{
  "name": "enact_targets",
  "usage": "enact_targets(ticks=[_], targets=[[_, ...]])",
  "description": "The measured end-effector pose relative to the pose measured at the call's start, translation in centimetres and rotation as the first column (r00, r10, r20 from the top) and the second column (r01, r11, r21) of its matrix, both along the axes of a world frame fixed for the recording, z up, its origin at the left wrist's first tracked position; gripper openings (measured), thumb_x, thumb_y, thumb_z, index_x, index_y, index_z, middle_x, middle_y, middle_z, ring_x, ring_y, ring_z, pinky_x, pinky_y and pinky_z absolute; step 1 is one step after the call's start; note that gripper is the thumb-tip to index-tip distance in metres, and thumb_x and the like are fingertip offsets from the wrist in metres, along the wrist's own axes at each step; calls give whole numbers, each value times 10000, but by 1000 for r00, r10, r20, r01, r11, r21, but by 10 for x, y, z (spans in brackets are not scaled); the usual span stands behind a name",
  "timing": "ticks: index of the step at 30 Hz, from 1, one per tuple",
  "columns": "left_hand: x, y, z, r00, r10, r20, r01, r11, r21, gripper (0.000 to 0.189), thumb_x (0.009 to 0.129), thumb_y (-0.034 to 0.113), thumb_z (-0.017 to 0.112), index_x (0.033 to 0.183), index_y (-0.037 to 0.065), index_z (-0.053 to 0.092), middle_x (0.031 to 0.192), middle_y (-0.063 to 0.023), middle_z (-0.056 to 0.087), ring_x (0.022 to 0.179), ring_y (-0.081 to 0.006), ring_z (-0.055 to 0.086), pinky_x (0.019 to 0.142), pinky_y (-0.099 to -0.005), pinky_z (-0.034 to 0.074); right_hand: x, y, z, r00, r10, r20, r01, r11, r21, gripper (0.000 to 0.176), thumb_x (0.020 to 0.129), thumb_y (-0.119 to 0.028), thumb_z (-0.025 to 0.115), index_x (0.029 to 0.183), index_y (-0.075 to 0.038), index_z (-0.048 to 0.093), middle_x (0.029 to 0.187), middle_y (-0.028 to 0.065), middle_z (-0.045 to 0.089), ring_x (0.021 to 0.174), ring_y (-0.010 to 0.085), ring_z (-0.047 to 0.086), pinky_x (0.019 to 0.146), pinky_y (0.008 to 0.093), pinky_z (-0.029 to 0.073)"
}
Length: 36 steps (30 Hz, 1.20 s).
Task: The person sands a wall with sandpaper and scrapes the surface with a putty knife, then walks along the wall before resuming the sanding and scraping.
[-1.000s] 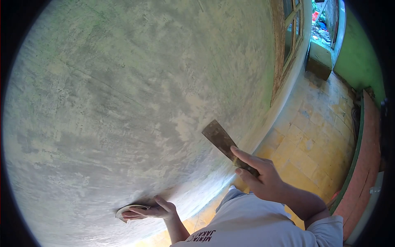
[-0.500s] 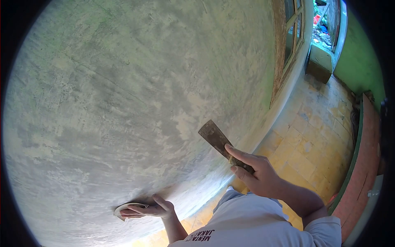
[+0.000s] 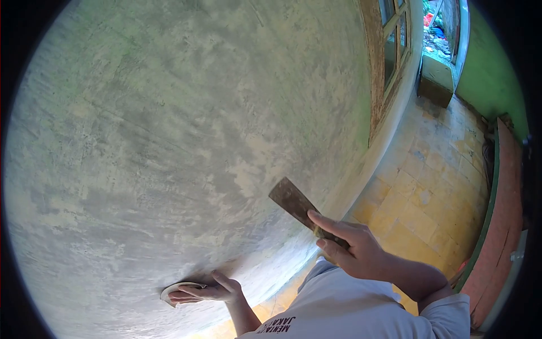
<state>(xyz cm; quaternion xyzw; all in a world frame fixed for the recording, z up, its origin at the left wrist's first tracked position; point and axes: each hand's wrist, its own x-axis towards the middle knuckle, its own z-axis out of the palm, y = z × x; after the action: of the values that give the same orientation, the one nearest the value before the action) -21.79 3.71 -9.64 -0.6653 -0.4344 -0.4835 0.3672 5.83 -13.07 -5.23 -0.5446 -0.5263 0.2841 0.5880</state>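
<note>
My right hand [image 3: 361, 248] grips the handle of a putty knife [image 3: 293, 200], its wide, stained blade pointing up and left, in front of the wall. Lower down, my left hand [image 3: 212, 291] presses a thin pale sheet [image 3: 171, 290], which looks like sandpaper, against the wall. The fingers lie over the sheet and the thumb points up. Its curved edge shows past the fingertips; the rest is hidden under the hand. The wall [image 3: 169, 158] is patchy grey and pale green, with streaks of filler across it.
A wood-framed window [image 3: 389, 62] sits in the wall at upper right. Below it runs a yellow tiled floor [image 3: 420, 192]. A box-like block [image 3: 436, 79] stands by the bright opening. Along the right side lies a long reddish board [image 3: 499, 226] with a green edge.
The putty knife and my right hand have dropped slightly in view. My left hand with the sheet has shifted a little right. The whole view has moved slightly too.
</note>
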Motion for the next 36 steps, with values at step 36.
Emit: enact_targets(ticks=[36], targets=[[-3, 1, -4, 1000, -2, 31, 2, 1000, -8, 752, 908, 431, 413, 1446, -19, 142, 1498, -295, 48, 1400, -428, -36, 1074, -606, -42, 19, 8, 13, 993, -58, 107, 64, 996, -54, 459, 911, -71, 545, 1357, -68, 438, 853, 181, 635, 735, 241, 625, 695, 318, 480]])
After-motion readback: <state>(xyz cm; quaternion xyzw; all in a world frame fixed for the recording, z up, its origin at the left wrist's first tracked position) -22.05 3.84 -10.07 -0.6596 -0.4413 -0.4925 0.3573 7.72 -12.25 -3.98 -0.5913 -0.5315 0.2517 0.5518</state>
